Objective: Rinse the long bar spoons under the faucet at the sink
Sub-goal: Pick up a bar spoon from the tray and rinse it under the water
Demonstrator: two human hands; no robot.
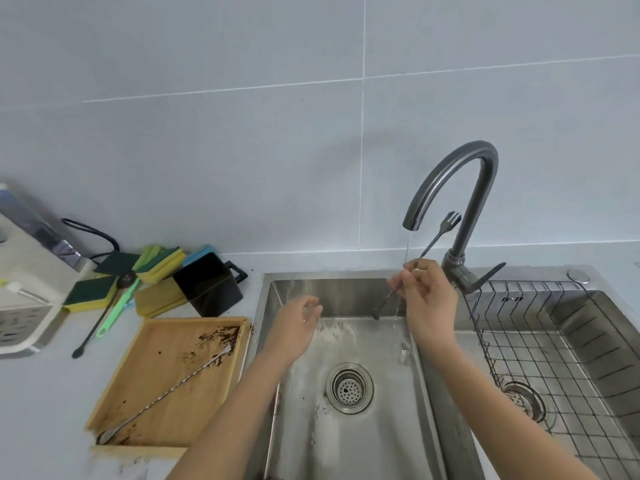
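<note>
Head view: right fingers point(412, 271) pinching bar spoon point(438, 237).

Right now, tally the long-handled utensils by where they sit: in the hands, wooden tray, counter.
In the right hand, under the faucet: 1 fork-tipped bar spoon
On the wooden tray: 1 twisted bar spoon
On the counter: 1 dark spoon, 1 green-handled brush
Left hand: 0
Total: 4

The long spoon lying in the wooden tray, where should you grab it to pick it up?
Take the long spoon at the middle of its thin twisted stem, coming from above with the empty left hand. It lies flat and diagonal in the wooden tray, bowl tucked into the near corner, so the middle is freest.
</note>
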